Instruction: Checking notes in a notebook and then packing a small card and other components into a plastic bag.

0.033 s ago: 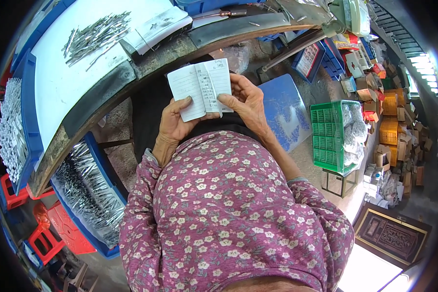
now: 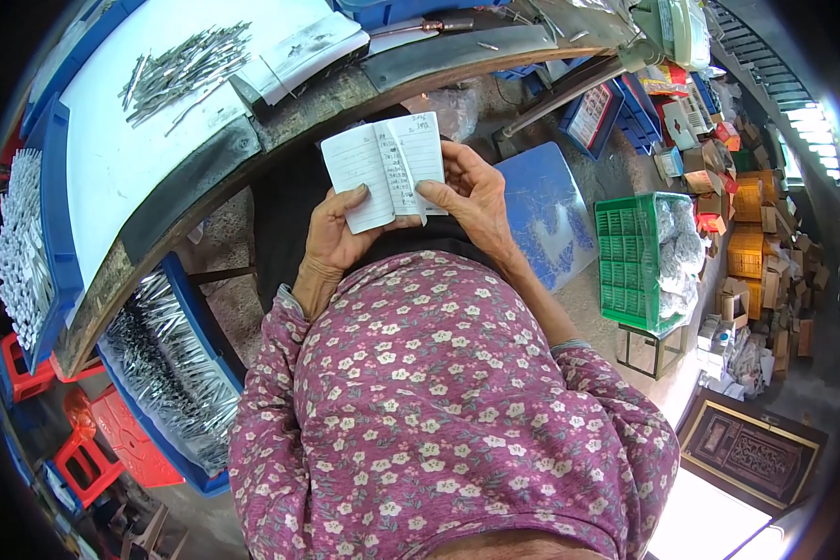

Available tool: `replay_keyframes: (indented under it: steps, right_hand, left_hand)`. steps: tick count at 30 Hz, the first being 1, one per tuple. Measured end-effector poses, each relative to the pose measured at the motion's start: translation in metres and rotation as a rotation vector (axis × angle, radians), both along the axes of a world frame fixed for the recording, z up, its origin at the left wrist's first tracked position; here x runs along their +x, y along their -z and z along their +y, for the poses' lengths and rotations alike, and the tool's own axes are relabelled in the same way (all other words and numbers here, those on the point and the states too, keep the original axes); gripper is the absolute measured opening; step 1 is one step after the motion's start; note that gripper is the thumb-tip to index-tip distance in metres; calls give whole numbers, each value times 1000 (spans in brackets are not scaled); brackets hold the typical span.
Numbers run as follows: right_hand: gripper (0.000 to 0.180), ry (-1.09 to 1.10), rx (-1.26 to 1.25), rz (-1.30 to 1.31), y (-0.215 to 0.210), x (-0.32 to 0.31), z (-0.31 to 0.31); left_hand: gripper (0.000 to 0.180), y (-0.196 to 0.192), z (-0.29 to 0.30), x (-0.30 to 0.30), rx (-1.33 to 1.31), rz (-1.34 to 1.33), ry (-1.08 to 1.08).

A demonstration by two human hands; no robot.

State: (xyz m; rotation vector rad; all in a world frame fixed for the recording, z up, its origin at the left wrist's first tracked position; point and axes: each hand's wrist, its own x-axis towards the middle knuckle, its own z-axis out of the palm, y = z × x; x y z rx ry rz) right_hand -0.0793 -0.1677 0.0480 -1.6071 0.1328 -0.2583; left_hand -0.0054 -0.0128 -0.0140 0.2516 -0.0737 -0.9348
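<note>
Both my hands hold a small lined notebook (image 2: 359,168), spread open in front of my lap, just off the near edge of the workbench. Handwriting runs down its middle pages, and one narrow leaf stands up between the two sides. My left hand (image 2: 334,229) grips the lower left corner, thumb on the page and fingers beneath. With the thumb pressed on the right page, my right hand (image 2: 471,191) supports the right side; its other fingers curl behind the cover and are partly hidden.
On the workbench (image 2: 112,177) lie a pile of thin metal rods (image 2: 187,70) and a screwdriver (image 2: 448,25). Blue bins of metal pieces (image 2: 173,364) stand at the left, near red stools (image 2: 89,467). Rightward are a blue stool (image 2: 546,215), a green crate (image 2: 625,257) and stacked cartons.
</note>
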Motion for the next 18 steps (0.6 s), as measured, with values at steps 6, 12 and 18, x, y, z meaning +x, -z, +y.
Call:
replay_keyframes:
  steps: [6, 12, 18]
  right_hand:
    - [46, 25, -24, 9, -1, 0, 4]
    - [49, 68, -95, 31, 8, 3, 5]
    - [45, 116, -192, 98, 3, 6, 9]
  left_hand:
    - [53, 2, 1, -1, 44, -40, -17]
    - [51, 1, -2, -3, 119, -123, -22]
    - [55, -10, -7, -9, 156, -248, -45]
